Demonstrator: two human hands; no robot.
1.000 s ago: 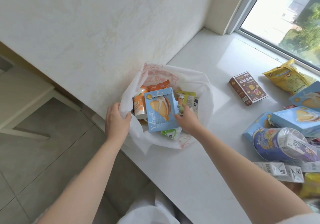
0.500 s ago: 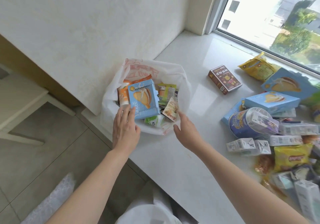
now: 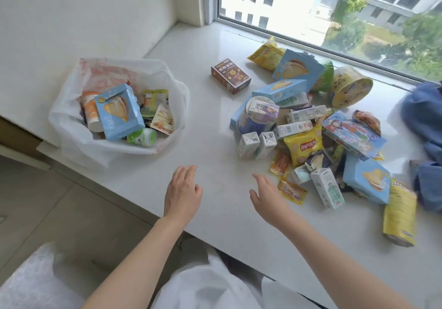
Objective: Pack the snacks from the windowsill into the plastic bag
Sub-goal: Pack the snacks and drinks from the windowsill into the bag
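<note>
A white plastic bag [image 3: 71,139] stands open at the left end of the windowsill [image 3: 203,127]. Inside it lie a blue box [image 3: 118,112], an orange cup [image 3: 90,112], a green bottle [image 3: 142,137] and small packets. A heap of snacks covers the right side: a brown box [image 3: 230,75], small milk cartons [image 3: 257,144], a yellow chip bag [image 3: 303,146], blue boxes, a yellow tub [image 3: 350,86]. My left hand [image 3: 183,192] hovers empty over the sill, fingers relaxed. My right hand [image 3: 267,197] is also empty, fingers spread, just left of the heap.
The window [image 3: 334,9] runs along the back of the sill. A blue cloth [image 3: 423,127] lies at the far right. The wall [image 3: 83,12] rises behind the bag. The sill's front edge drops to a tiled floor [image 3: 59,213].
Both hands have let go of the bag and pulled back toward the right, now over bare sill. The view has swung right, bringing the whole snack heap into sight.
</note>
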